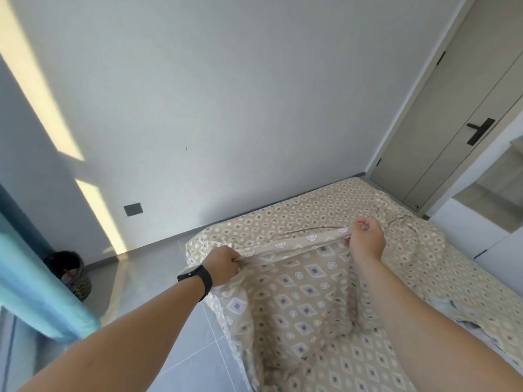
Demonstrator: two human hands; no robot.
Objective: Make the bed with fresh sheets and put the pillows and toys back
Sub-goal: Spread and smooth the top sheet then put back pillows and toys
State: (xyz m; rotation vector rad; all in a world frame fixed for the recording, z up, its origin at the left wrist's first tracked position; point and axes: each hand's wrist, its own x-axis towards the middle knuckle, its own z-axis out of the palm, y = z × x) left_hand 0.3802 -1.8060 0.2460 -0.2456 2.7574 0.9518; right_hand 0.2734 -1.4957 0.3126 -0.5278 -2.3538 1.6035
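Beige cotton-looking fabric printed with diamonds and small circles covers the bed, and a second piece of the same print, the sheet, is lifted above the bed's near left corner between the two hands. The left hand is curled into a fist, knuckles up, fingers folded tight over a bunched fold of the sheet's top edge; a black wristband circles that wrist, and the bare forearm runs back toward the lower left of the view. The right hand sits higher and farther over the bed, also fisted, its fingers closed around the other end of the same edge, with the forearm coming in steeply from the lower right. The gripped edge is pulled fairly taut between the fists and runs as a straight band from lower left to upper right, roughly across the bed's width. Below that band the sheet hangs loose in soft folds, its lower part draping over the bed's left edge and down toward the grey tiled floor. The bed's long axis points away toward the far wall, where a pale door with a dark handle stands beyond its far right corner. A dark patterned basket stands on the floor well to the left, beside a blue curtain.
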